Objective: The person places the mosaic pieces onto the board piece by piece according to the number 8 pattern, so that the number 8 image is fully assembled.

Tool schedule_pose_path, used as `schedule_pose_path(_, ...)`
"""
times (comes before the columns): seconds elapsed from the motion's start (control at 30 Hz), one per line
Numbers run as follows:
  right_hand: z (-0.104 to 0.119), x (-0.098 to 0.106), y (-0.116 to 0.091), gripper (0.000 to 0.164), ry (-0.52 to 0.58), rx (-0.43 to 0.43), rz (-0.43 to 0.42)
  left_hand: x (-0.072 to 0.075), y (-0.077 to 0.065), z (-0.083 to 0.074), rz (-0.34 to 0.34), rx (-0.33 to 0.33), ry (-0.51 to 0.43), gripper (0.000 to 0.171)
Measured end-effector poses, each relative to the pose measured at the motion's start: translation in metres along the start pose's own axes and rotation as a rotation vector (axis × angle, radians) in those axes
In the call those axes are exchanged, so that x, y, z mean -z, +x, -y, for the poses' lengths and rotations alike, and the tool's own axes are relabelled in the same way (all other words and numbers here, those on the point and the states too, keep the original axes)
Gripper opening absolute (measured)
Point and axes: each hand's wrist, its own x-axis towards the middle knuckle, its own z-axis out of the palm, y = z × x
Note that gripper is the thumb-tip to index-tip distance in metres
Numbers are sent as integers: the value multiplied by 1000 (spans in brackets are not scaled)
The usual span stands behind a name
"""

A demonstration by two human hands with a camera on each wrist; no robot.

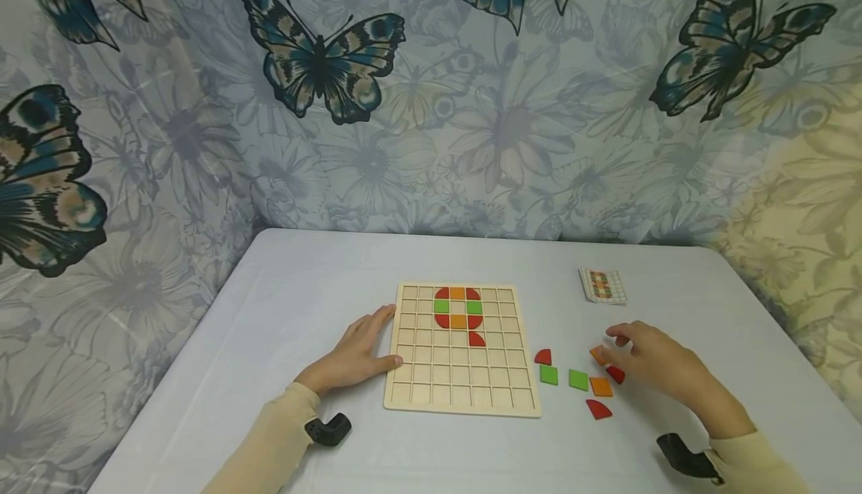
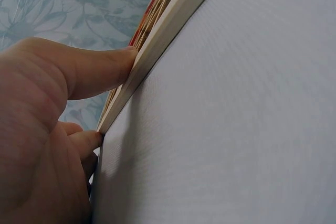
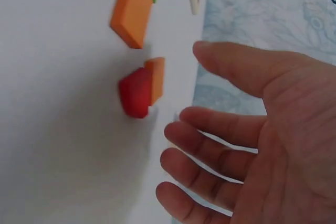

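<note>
Head view: left hand (image 1: 353, 352) touching the wooden board (image 1: 461, 383), right hand (image 1: 653, 359) hovering to its right

The gridded board is lying flat on the white counter (image 1: 303, 277). At its left side the left hand is resting with fingers extended and thumb spread away; in the left wrist view the thumb tip is pressing on the edge while other fingertips are meeting it farther along.

The right hand is hanging above the counter, fingers loosely bent, thumb standing apart, holding nothing. By its thumb an orange square (image 1: 597, 355) and a red quarter-circle (image 1: 616, 375) are lying close together (from the right wrist they are overlapping). Nearer the board, a second red quarter-circle (image 1: 543, 357) is lying just behind a green square (image 1: 548, 376). Another green square (image 1: 578, 380) is sitting beside another orange square (image 1: 601, 387), and a third red quarter-circle (image 1: 598, 409) is lying in front.

On the board, red, orange and green pieces are forming a rounded ring (image 1: 459, 321) around one bare cell; one more red quarter-circle (image 1: 477, 340) is sitting just under its near right corner. Behind the right hand, a small stack of cards (image 1: 604, 287) is lying on the counter.
</note>
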Motion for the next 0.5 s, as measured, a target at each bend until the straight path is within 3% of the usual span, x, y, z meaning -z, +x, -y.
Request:
schedule_pose_path(0.27,2,-12,1,49,-71,-3,-45,-1,0,1,6,16,-6,96)
schedule_pose_path(0.5,5,-14,4,34,-29,5,-56,0,-1,0,8,28,-14,95)
